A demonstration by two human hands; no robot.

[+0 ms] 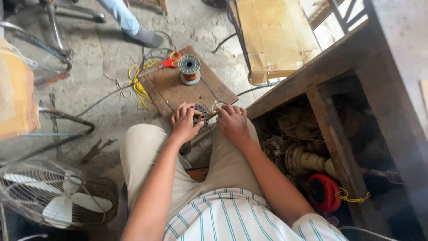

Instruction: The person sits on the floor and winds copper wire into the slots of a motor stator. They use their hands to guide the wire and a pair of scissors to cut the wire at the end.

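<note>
Motor stator, small, round and dark, ringed with winding slots, sitting at the near edge of the wooden board on the floor, right by the knees. Left hand clamped on its left side, fingers curled tight over the rim and holding it down. Right hand just beside it on the right, fingers bent and narrow, fingertips toward the board's near right corner; whether a thin wire is pinched there, cannot tell, too fine to make out. Spool of copper wire standing upright near the board's far edge, well apart from the stator, red-handled scissors lying at the far left corner beside it, yellow cord spilling off the left edge onto the concrete. Best handling, judged from here: keep the left grip firm so the stator cannot roll on the board, keep any wire taut and low, feed in line with the spool so nothing kinks, work slot by slot without scraping the wire's coating on the metal edges. Worth watching the yellow cord, a likely snag. Pedestal fan lying off to the left, wooden workbench close on the right.
</note>
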